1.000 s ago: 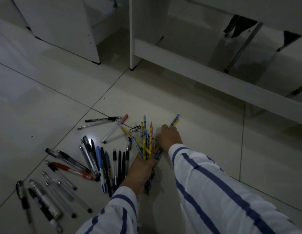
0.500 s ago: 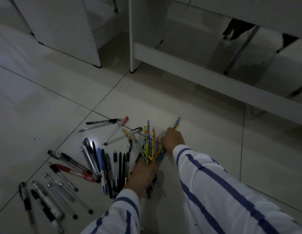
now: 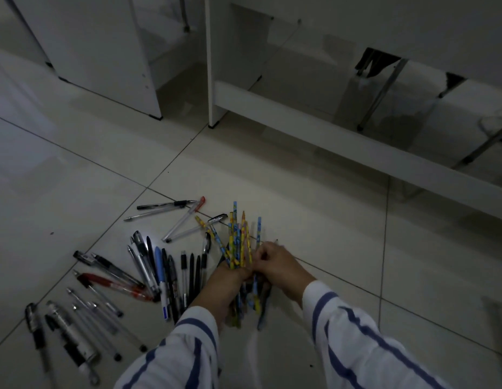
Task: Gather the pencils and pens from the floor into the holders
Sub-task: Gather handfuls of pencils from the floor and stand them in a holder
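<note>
Entering at 6 o'clock on left sleeve [image 3: 182,355] and at 4 o'clock on right sleeve [image 3: 370,341], both white with blue stripes. Gripping pencil bundle [image 3: 239,242] in left hand [image 3: 224,284], curling fingers round its middle, fanning the tips toward 12 o'clock, poking the lower ends out toward 6 o'clock under the fist. Pinching the same bundle's 3 o'clock edge with right hand [image 3: 280,269], fingers curled in tight; failing to tell how many pencils pinched, blurred. Keeping the bundle low-centre in view over floor [image 3: 75,178]; cannot tell whether touching the tiles.

Lying loose on tiles from 7 to 11 o'clock of the hands:
- nearest, at 8 o'clock: black pen [image 3: 33,318], thick silver pen [image 3: 70,332], clear pens [image 3: 99,311] just beside.
- beyond, at 9 o'clock: red pen [image 3: 112,284], pointing toward the hands.
- just beside left wrist: dark pens [image 3: 191,273] in a rough row, blue pen [image 3: 159,262] among them.
- farther, at 11 o'clock: red-capped pen [image 3: 185,219] and black-grip pen [image 3: 165,205], well apart from the row.

Standing far off: white panel [image 3: 89,51] at 11 o'clock, white rail [image 3: 356,147] running 12 to 3 o'clock, metal legs [image 3: 383,91] behind it at 1 o'clock.
</note>
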A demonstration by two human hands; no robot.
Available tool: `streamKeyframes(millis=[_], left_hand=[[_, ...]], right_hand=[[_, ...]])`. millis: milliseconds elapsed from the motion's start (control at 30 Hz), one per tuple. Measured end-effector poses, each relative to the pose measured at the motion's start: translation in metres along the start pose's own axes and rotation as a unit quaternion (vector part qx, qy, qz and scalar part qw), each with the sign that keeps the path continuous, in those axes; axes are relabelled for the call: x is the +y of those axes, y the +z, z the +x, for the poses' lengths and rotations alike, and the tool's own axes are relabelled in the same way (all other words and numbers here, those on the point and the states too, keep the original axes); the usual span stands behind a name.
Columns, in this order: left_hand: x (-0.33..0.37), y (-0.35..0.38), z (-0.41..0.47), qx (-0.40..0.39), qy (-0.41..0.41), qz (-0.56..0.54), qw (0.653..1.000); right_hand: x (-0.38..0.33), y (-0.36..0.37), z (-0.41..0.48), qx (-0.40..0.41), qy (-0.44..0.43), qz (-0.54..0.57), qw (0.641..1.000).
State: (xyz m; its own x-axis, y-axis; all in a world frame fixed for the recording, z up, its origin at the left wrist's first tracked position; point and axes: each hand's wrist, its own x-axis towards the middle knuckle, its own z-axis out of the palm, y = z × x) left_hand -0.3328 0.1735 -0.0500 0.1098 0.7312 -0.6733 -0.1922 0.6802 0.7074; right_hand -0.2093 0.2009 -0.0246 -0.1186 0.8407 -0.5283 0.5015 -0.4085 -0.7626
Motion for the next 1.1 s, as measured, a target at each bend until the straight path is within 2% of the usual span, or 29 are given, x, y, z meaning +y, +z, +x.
streamKeyframes(millis=[67,133,233,367,433,533,633,900,1033,1100], left_hand=[[-0.002,-0.004,-0.003,-0.01,-0.015,0.0,1.0],[-0.004,-0.007,-0.006,-0.04,-0.043,0.006,0.998],[-0.007,-0.006,-0.007,-0.079,-0.062,0.07,0.993],[-0.012,0.003,-0.007,-0.063,-0.044,0.11,0.991],[-0.015,0.004,-0.006,-0.055,-0.046,0.108,0.992],[-0.018,0.002,-0.004,-0.044,-0.051,0.13,0.989],[-0.015,0.0,-0.004,-0.039,-0.059,0.156,0.985],[-0.018,-0.01,-0.003,-0.024,-0.071,0.162,0.984],[-0.016,-0.011,-0.004,-0.014,-0.074,0.168,0.983],[-0.015,-0.011,-0.005,-0.012,-0.078,0.169,0.982]], right_hand=[[0.01,0.005,-0.011,-0.011,0.01,0.096,0.995],[0.018,0.006,-0.018,0.0,0.019,0.142,0.99],[0.024,0.006,-0.025,0.02,0.01,0.03,0.999],[0.026,0.001,-0.026,0.038,-0.016,-0.131,0.991],[0.028,-0.001,-0.026,0.087,0.007,-0.151,0.985],[0.036,-0.005,-0.025,0.186,0.092,-0.143,0.968],[0.036,0.001,-0.022,0.154,0.158,-0.163,0.962],[0.012,0.007,0.0,0.072,0.151,-0.263,0.95],[0.01,0.008,-0.002,0.065,0.137,-0.337,0.929],[0.011,0.008,-0.004,0.067,0.145,-0.333,0.929]])
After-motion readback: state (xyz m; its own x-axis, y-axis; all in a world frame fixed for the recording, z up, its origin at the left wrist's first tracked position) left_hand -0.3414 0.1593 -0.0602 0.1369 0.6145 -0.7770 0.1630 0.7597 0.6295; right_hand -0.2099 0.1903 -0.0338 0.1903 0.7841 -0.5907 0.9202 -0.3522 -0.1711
